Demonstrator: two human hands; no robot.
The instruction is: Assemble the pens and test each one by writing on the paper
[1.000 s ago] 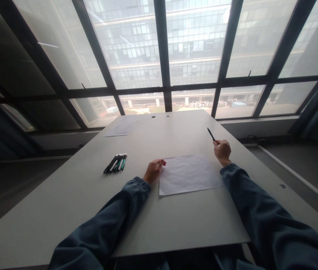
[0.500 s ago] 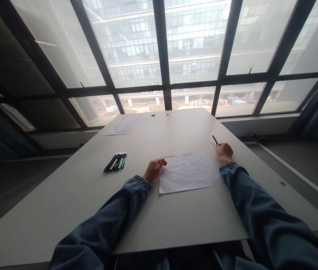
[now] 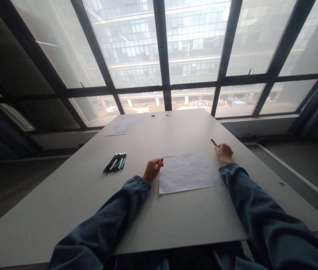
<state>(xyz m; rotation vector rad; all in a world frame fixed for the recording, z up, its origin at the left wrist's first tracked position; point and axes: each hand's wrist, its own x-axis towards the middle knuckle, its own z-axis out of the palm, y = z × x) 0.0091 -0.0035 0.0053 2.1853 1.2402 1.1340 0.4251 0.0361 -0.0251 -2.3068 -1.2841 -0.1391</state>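
Observation:
A white sheet of paper [image 3: 189, 173] lies on the white table in front of me. At its upper left corner rests my left hand [image 3: 153, 168], its fingers curled closed; whether anything is between them is too small to tell. Just beyond the sheet's right edge, my right hand [image 3: 224, 153] is closed around a dark pen [image 3: 214, 142], whose free end points up and to the left. Several black and green pens [image 3: 115, 162] lie side by side to the left of my left hand.
More printed paper [image 3: 120, 125] lies at the table's far left corner. A small dark mark or object [image 3: 282, 184] is near the right edge of the table [image 3: 175, 225]. Large framed windows stand beyond the far edge, with curtains at both sides.
The pen in my right hand has tipped lower and further left. The fingers of my left hand have curled in more and shifted slightly left.

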